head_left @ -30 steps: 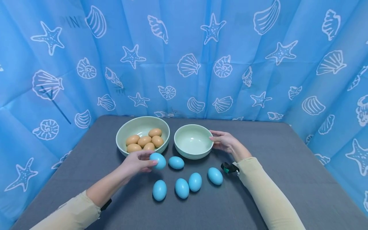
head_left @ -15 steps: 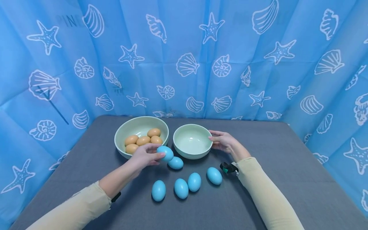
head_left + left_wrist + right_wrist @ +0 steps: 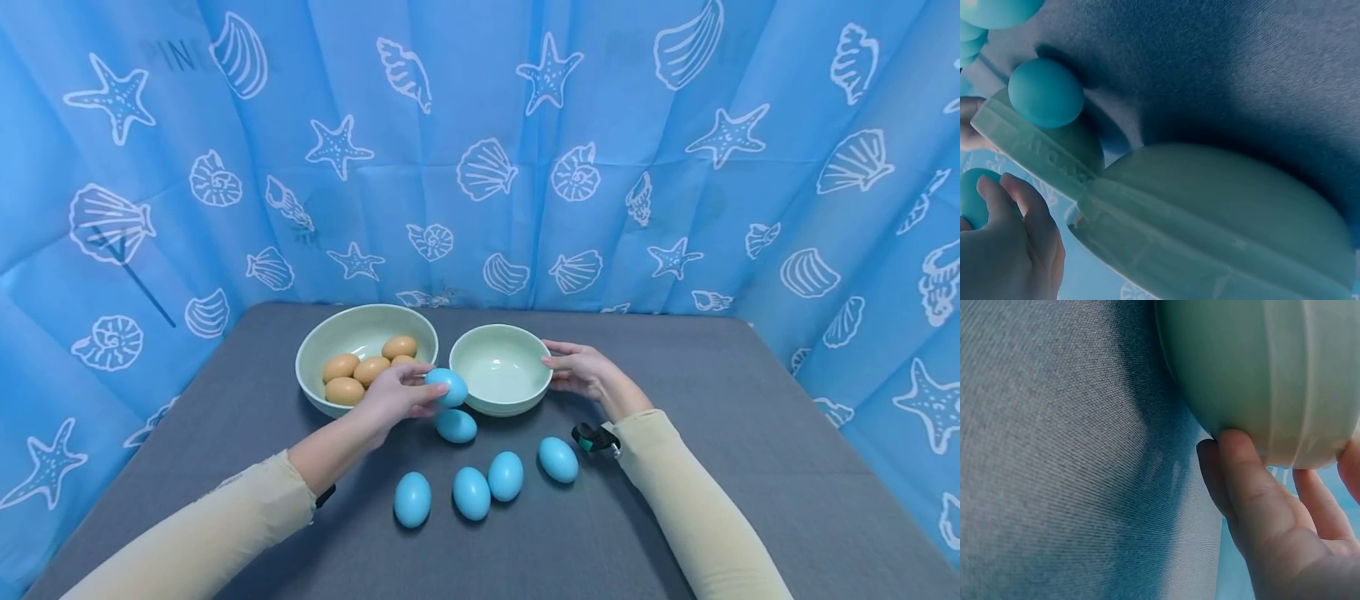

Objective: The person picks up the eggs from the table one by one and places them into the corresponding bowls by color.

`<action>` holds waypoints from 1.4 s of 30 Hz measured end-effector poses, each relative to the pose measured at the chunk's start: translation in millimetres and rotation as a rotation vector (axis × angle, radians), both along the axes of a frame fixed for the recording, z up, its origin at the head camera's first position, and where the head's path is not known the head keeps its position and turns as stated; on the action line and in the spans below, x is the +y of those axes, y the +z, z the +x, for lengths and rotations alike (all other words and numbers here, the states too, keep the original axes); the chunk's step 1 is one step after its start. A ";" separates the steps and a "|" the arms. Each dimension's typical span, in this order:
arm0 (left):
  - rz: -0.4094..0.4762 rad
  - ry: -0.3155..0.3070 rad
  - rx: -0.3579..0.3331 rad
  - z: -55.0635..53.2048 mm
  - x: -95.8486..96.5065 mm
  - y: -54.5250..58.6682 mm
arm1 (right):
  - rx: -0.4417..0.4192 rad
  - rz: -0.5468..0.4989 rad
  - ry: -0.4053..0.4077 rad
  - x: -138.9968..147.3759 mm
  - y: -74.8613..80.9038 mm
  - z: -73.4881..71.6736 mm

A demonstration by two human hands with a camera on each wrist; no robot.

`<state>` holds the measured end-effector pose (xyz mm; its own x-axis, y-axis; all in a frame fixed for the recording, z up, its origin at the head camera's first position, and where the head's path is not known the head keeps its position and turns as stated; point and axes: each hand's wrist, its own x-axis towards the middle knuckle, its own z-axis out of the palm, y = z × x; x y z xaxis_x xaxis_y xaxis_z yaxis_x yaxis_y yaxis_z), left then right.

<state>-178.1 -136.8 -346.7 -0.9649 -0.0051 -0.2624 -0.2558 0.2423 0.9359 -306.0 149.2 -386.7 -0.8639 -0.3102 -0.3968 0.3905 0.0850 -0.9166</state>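
My left hand pinches a blue egg between thumb and fingertips. It is held up beside the left rim of the smaller pale green bowl, which has nothing in it. The left wrist view shows this held egg in my fingers, with another blue egg on the table near the bowls. With my right hand I hold the smaller bowl at its right side. Up close, the right fingers press against its outer wall.
A larger green bowl on the left holds several brown eggs, partly hidden by my left hand. Several blue eggs lie on the grey table in front of the bowls. A blue shell-patterned curtain hangs behind.
My left hand has carried the blue egg right and away from me, from in front of the larger bowl to the smaller bowl's left rim. My right hand stays on the smaller bowl.
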 end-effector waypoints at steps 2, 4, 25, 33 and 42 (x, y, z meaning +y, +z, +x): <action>-0.003 0.006 -0.004 -2.9 2.1 -0.2 | 0.002 0.006 0.004 0.4 0.6 0.5; -0.006 0.007 -0.009 -5.5 4.4 -0.3 | 0.001 0.007 0.005 0.5 1.2 0.9; 0.100 0.020 -0.050 -36.8 30.5 -0.2 | -0.029 0.002 0.009 0.7 0.2 -0.9; 0.097 0.011 -0.072 -51.9 38.3 1.4 | -0.034 -0.002 0.001 2.1 0.5 -0.1; 0.104 -0.010 -0.087 -67.9 54.6 -0.4 | -0.029 -0.009 0.003 1.3 -0.6 -0.4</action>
